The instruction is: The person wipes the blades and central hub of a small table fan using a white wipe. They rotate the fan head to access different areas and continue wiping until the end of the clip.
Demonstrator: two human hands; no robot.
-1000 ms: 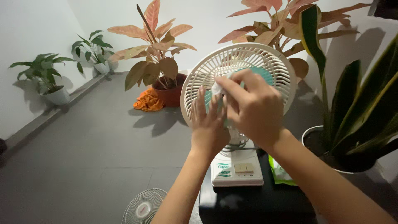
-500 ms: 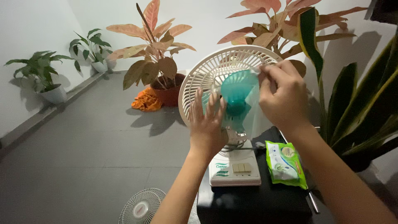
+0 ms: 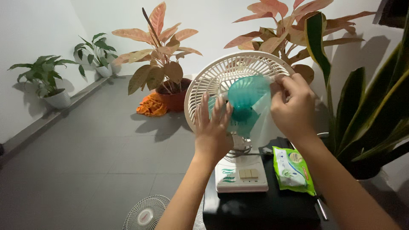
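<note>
The small desk fan (image 3: 242, 127) stands on a black box (image 3: 260, 208) with its front guard off; that detached wire guard (image 3: 147, 213) lies on the grey floor (image 3: 85, 162) below. The left hand (image 3: 213, 127) rests flat and open against the teal blade (image 3: 247, 98), fingers spread, steadying it rather than gripping. The right hand (image 3: 294, 104) is closed in a pinch at the blade's upper right tip; what it holds looks like a pale wipe, though the fingers hide most of it.

Change over the last second: the right hand was at the hub, covering the blades, with a white wad between its fingertips; it has since travelled outward to the blade edge, uncovering the teal hub, and it has held near that edge for the last half second. The left hand has stayed in place throughout. Judged from this, one stroke from centre to tip is complete on this blade.

A green wipe packet (image 3: 293, 169) lies beside the fan base (image 3: 241, 173); potted plants (image 3: 159, 68) stand behind.
</note>
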